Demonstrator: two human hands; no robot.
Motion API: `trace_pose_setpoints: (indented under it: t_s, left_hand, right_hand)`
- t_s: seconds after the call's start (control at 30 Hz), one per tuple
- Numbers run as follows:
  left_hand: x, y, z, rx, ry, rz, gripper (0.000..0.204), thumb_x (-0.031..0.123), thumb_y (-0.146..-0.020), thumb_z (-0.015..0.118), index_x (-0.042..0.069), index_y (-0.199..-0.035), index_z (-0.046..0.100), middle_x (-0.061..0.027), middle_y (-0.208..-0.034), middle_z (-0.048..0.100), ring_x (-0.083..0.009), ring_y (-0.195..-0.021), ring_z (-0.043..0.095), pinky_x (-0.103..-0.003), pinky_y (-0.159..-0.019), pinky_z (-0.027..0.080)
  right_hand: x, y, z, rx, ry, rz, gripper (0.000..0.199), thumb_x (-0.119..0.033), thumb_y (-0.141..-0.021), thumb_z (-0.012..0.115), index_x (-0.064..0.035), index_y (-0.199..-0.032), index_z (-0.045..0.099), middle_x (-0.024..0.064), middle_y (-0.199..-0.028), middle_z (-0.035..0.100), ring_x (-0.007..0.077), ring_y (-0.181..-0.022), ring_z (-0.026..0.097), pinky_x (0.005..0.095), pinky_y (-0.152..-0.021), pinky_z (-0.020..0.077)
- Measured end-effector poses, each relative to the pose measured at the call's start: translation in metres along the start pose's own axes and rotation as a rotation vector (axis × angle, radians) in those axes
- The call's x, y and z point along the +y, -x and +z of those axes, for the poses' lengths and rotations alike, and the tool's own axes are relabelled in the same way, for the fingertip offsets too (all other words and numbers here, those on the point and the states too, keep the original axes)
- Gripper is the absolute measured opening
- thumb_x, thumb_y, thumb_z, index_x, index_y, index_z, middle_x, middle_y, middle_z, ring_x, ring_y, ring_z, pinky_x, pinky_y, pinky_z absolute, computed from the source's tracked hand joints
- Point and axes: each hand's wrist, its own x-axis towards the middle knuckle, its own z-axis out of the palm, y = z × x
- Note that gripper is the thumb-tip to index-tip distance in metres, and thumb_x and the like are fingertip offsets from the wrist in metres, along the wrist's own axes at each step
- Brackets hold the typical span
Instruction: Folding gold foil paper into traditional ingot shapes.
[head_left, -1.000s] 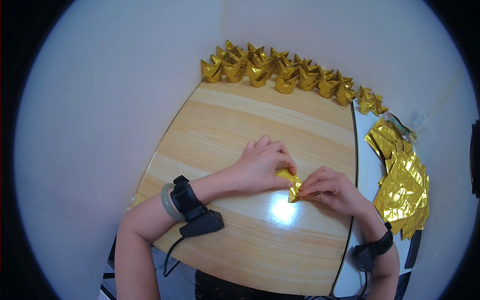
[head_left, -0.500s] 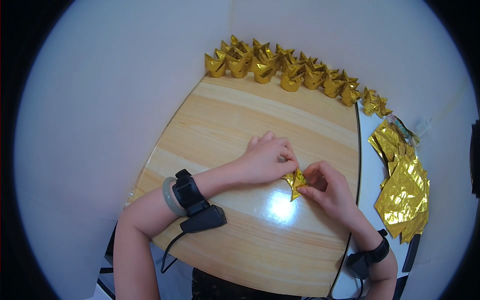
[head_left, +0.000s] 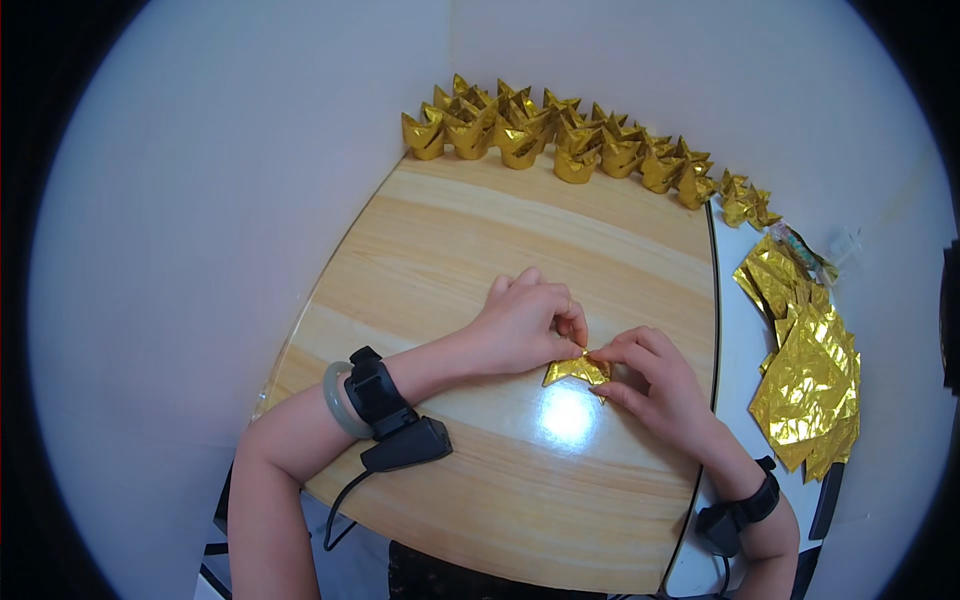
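Note:
A small folded piece of gold foil paper (head_left: 576,369) is held between my two hands, low over the wooden tabletop. My left hand (head_left: 530,318) pinches its upper edge with thumb and fingers. From the right, my right hand (head_left: 655,378) grips its other end, the index finger at the top and the thumb at the lower corner. The paper has pointed corners at its lower left and lower right. The fingertips hide part of its upper edge.
Folded gold paper ingots (head_left: 519,146) stand in rows along the table's far edge. Flat gold foil sheets (head_left: 808,390) lie piled on the white surface at right, near a clear plastic item (head_left: 846,246). A black device with a cable (head_left: 408,445) hangs at my left wrist.
The folded paper has turned from a narrow upright point to a wider shape with two corners showing. My left hand has shifted slightly left; my right index finger has moved to the paper's top.

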Motion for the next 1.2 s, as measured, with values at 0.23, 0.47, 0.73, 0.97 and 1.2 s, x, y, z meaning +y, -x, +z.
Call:
trace_pose_setpoints:
  t_s: [0.23, 0.47, 0.73, 0.97, 1.2]
  left_hand:
    - [-0.001, 0.0, 0.0, -0.005, 0.026, -0.019, 0.01, 0.024, -0.074, 0.076, 0.021, -0.082, 0.072, 0.0073, -0.083, 0.062, -0.0169, -0.096, 0.048, -0.037, -0.091, 0.028]
    - [-0.002, 0.0, 0.001, 0.019, 0.03, -0.021, 0.01, 0.024, -0.074, 0.076, 0.02, -0.082, 0.073, 0.0069, -0.084, 0.063, -0.0179, -0.096, 0.048, -0.037, -0.092, 0.029]
    - [-0.007, 0.002, -0.004, -0.03, 0.077, 0.028, 0.012, 0.023, -0.076, 0.075, 0.019, -0.088, 0.073, 0.0067, -0.084, 0.065, -0.0173, -0.097, 0.048, -0.038, -0.095, 0.029]
    - [-0.003, 0.003, -0.008, -0.089, 0.071, 0.029, 0.022, 0.023, -0.078, 0.074, 0.021, -0.1, 0.073, 0.0066, -0.09, 0.064, -0.0171, -0.099, 0.047, -0.038, -0.098, 0.026]
    - [-0.002, 0.005, -0.009, -0.092, 0.045, 0.031, 0.024, 0.024, -0.078, 0.074, 0.022, -0.102, 0.072, 0.0064, -0.09, 0.063, -0.0169, -0.1, 0.047, -0.039, -0.098, 0.026]
  right_hand:
    - [-0.005, 0.0, -0.005, -0.057, 0.078, 0.027, 0.041, -0.024, -0.075, 0.077, -0.0119, -0.111, 0.061, 0.0067, -0.101, 0.056, 0.0266, -0.098, 0.054, 0.0366, -0.084, 0.0408]
    - [-0.008, -0.003, -0.001, 0.024, 0.058, -0.038, 0.038, -0.022, -0.074, 0.077, -0.0097, -0.106, 0.063, 0.0072, -0.102, 0.062, 0.0269, -0.096, 0.057, 0.0369, -0.082, 0.0457]
    - [-0.006, 0.001, 0.002, 0.128, 0.208, -0.166, 0.029, -0.008, -0.073, 0.072, -0.0076, -0.102, 0.066, 0.0052, -0.092, 0.067, 0.0242, -0.082, 0.064, 0.0343, -0.068, 0.0537]
    - [-0.002, 0.002, 0.005, 0.255, 0.332, -0.271, 0.025, -0.004, -0.07, 0.073, -0.0059, -0.094, 0.068, 0.0061, -0.091, 0.066, 0.0217, -0.075, 0.065, 0.0319, -0.059, 0.0536]
    - [-0.009, 0.003, 0.001, 0.261, 0.456, -0.241, 0.023, -0.004, -0.065, 0.075, -0.0033, -0.086, 0.066, 0.0043, -0.086, 0.061, 0.0198, -0.073, 0.061, 0.03, -0.056, 0.0508]
